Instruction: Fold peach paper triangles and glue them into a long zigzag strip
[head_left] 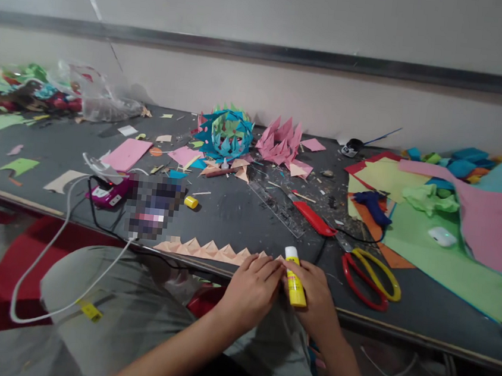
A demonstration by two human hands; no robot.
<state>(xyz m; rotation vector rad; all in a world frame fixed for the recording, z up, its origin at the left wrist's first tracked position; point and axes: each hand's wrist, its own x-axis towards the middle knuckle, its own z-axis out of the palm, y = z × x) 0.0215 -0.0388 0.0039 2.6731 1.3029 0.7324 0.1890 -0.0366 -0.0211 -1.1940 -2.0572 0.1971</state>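
A strip of folded peach paper points (208,249) lies along the table's front edge. At its right end my left hand (253,287) bends its closed fingers over the paper, their tips partly hidden. My right hand (317,293) is close beside it, wrapped around a yellow glue stick (296,289) with its white end uncovered and pointing up. The fingertips of both hands nearly meet at the strip's end. A yellow cap (191,202) lies on the table behind the strip.
Red-and-yellow scissors (369,278), a red cutter (313,217), a clear ruler (276,207) and a blue glue gun (372,208) lie to the right. Coloured sheets (455,245) cover the far right. Blue (206,138) and pink (278,143) spiky paper rings stand behind. A white cable (66,216) crosses the left edge.
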